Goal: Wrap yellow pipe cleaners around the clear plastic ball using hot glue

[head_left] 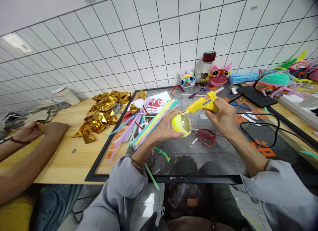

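Note:
My left hand (166,128) is closed round a clear plastic ball (182,125) partly wrapped in yellow-green pipe cleaner. My right hand (222,118) grips a yellow hot glue gun (202,105), its nozzle pointing left and touching the top of the ball. Both are held just above the glass tabletop (218,158). Red-handled scissors (205,136) lie on the glass right below the glue gun. A pile of coloured pipe cleaners (146,125) lies to the left of my left hand.
Crumpled gold foil (104,115) sits on the wooden table at left, where another person's arms (29,148) rest. Small decorated masks (187,80), a jar (207,68), a black phone (257,96) and more pipe cleaners (278,78) line the back. A black cord (270,131) loops at right.

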Demonstrator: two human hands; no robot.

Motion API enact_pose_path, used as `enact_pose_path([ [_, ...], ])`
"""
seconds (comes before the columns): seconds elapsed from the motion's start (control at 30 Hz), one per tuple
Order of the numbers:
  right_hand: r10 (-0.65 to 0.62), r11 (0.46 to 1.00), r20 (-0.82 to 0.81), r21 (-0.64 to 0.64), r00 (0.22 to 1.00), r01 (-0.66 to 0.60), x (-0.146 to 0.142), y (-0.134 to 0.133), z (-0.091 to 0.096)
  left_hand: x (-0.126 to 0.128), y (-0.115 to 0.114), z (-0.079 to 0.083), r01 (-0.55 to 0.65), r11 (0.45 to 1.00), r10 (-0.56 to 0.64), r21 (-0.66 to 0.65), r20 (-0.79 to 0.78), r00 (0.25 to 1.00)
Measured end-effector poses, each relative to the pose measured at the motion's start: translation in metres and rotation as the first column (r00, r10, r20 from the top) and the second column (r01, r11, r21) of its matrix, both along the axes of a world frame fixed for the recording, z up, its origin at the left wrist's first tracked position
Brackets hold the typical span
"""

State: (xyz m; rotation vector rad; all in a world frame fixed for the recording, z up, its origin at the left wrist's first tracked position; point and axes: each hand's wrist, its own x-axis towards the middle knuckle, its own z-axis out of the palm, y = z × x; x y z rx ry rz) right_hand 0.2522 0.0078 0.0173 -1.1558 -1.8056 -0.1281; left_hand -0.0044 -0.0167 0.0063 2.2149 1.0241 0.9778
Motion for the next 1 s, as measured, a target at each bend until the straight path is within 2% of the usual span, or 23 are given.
enact_pose_path([
  [0.13,0.019,1.0,-0.009,0.016,1.0,-0.019,0.0002,0.0004,0.0004,0.0,0.0004,0.0002,0.015,1.0,-0.015,0.001,0.011,1.0],
  [0.7,0.105,0.993,0.009,-0.062,0.994,-0.105,0.0032,-0.0007,0.0063,0.0003,-0.0005,0.0029,0.021,1.0,-0.021,-0.017,0.001,1.0],
  [1.0,0.035,0.998,-0.007,-0.046,0.999,-0.035,0.0027,0.0003,0.0015,0.0004,0.0001,0.0026,0.012,1.0,-0.012,-0.011,-0.007,1.0],
])
